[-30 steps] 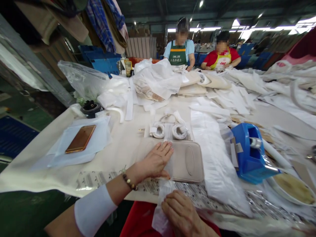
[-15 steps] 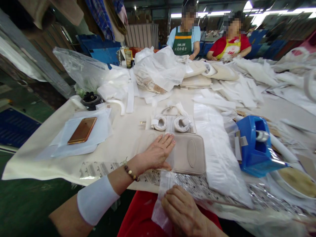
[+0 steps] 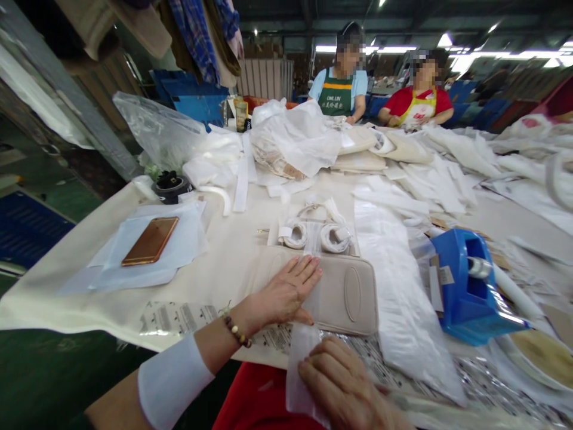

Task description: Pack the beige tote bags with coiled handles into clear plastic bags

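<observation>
A beige leather bag (image 3: 360, 292) with an oval stitched outline lies flat on the table in front of me. My left hand (image 3: 286, 292) rests on it, palm down with fingers stretched out, over a translucent white wrapping strip (image 3: 301, 346). The strip runs across the bag and hangs over the table's near edge. My right hand (image 3: 342, 379) grips its lower end with curled fingers, close above my lap. Two wrapped strap coils (image 3: 293, 235) sit just behind the bag, with a metal ring between them. The bag's left part is partly hidden by my left hand.
To the left a gold phone (image 3: 151, 242) lies on white sheets. A stack of clear plastic bags (image 3: 394, 286) and a blue tape dispenser (image 3: 470, 298) stand on the right. Piled wrapped goods (image 3: 295, 143) fill the back, where two people work.
The whole view has tilted up a little, so the table sits lower in the picture. My left hand stays flat on the bag; my right hand still holds the strip.
</observation>
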Available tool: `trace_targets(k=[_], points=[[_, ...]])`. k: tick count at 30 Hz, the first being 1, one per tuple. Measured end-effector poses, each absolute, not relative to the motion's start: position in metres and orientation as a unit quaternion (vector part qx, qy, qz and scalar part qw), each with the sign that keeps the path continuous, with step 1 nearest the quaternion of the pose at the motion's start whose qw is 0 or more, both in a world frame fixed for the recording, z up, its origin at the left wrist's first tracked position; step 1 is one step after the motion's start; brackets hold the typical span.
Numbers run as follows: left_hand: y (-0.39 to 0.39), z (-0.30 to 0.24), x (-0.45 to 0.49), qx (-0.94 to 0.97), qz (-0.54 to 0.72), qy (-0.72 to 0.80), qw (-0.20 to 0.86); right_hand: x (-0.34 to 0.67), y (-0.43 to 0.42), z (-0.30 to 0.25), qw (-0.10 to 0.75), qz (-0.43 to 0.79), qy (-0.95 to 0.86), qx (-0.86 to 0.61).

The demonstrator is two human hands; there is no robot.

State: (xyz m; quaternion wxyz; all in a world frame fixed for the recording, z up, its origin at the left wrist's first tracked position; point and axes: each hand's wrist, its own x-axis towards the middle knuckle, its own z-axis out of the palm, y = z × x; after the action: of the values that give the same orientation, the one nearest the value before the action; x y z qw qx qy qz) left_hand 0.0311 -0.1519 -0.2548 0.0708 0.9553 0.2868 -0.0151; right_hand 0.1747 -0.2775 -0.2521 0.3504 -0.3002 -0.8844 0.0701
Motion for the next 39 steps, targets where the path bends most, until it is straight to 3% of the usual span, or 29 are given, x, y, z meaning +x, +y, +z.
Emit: trace_targets(k=[11, 20, 26, 31, 39], points=[[-0.155, -0.273, 0.023, 0.961, 0.057, 0.262, 0.064, 0.203, -0.177, -0.229, 0.384, 0.044, -0.863, -0.324], [-0.152, -0.282, 0.019, 0.966, 0.066, 0.238, 0.077, 0.211, -0.146, -0.257, 0.338, 0.245, -0.802, -0.427], [-0.155, -0.284, 0.015, 0.964, 0.134, 0.222, 0.057, 0.214, -0.143, -0.260, 0.348, 0.254, -0.788, -0.441], [-0.163, -0.277, 0.009, 0.976, 0.084, 0.200, 0.005, 0.213, -0.144, -0.261, 0.344, 0.237, -0.785, -0.458], [-0.190, -0.260, -0.002, 0.967, 0.066, 0.227, 0.093, 0.210, -0.149, -0.265, 0.339, 0.200, -0.785, -0.478]])
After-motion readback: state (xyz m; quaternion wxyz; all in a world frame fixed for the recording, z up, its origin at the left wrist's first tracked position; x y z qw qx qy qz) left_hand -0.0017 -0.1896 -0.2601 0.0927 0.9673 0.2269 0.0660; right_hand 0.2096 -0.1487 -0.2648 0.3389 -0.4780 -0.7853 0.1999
